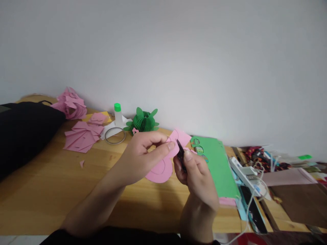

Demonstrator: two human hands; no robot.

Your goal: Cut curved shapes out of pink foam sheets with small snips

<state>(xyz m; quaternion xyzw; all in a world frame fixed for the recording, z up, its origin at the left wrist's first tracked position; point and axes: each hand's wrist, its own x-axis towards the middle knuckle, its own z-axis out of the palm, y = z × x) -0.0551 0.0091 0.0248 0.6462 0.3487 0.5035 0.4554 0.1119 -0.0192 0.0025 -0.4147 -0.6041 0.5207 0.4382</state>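
Between finger and thumb, my left hand [143,154] pinches a piece of pink paper [159,170] with curved lines drawn on it. The lower part of the paper is rounded, and a cornered part sticks up past my fingers. My right hand [198,170] is closed around small dark scissors [180,151]. Their blades point up and lie against the paper's right side. The handles are mostly hidden in my fingers. Both hands are above the wooden table, close together.
Folded pink paper pieces [83,136], a glue bottle [118,115], a metal ring [114,135] and a green paper figure [144,121] stand at the back left. A dark bag [28,129] lies left. Right are green sheets [217,163], a power strip [244,175] and a phone [252,207].
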